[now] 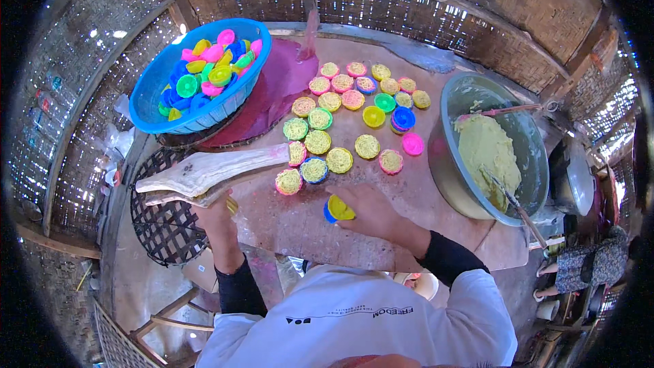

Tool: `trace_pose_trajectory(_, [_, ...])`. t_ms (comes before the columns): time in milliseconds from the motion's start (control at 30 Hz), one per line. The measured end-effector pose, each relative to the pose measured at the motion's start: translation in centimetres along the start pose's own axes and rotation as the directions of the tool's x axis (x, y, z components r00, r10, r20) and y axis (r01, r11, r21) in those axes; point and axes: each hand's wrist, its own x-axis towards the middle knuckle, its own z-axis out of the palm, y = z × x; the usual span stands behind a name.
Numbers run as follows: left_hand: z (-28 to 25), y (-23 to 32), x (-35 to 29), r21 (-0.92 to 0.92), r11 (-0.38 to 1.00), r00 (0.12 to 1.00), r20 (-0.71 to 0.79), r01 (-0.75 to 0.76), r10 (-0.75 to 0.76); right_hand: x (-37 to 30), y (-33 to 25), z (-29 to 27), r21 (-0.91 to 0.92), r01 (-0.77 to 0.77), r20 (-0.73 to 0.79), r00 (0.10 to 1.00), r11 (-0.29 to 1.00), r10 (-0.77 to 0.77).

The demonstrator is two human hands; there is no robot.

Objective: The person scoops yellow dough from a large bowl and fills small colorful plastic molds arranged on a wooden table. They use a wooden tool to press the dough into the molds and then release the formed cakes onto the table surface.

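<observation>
My right hand (pixel 373 210) is closed on small plastic cup moulds, a yellow mould (pixel 340 207) with a blue mould (pixel 328 214) against it. At the left, my left hand (pixel 216 221) is closed at the lower arm of a pale wooden press (pixel 204 169), its fingers partly hidden. A small yellowish piece (pixel 232 205) shows beside those fingers; its kind is unclear. Beyond my hands stand several fluted moulds filled with pale yellow shreds, among them a pink-rimmed mould (pixel 289 181) and a yellow mould (pixel 339 159). Bare ones include a green mould (pixel 385 102) and a pink mould (pixel 413 144).
A blue basket (pixel 153 119) of colourful moulds stands far left. On the right, a large tub (pixel 446 163) contains pale yellow dough (pixel 487 153) with a metal-bladed tool (pixel 512 204) in it. A dark woven lattice (pixel 160 221) lies left. A person (pixel 591 262) is at far right.
</observation>
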Motion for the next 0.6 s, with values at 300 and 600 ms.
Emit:
trace_pose_trajectory(300, [0.0,-0.5,0.3,0.045,0.999,0.999,0.052,-0.019,0.017,-4.9,4.9,-0.5,-0.299,-0.145,0.107,0.977,0.943,0.184])
trace_pose_trajectory(600, [-0.2,-0.1,-0.4,0.060,0.995,0.997,0.025,-0.073,0.072,9.1,13.2,-6.6,-0.407,-0.381,-0.259,0.920,0.830,0.294])
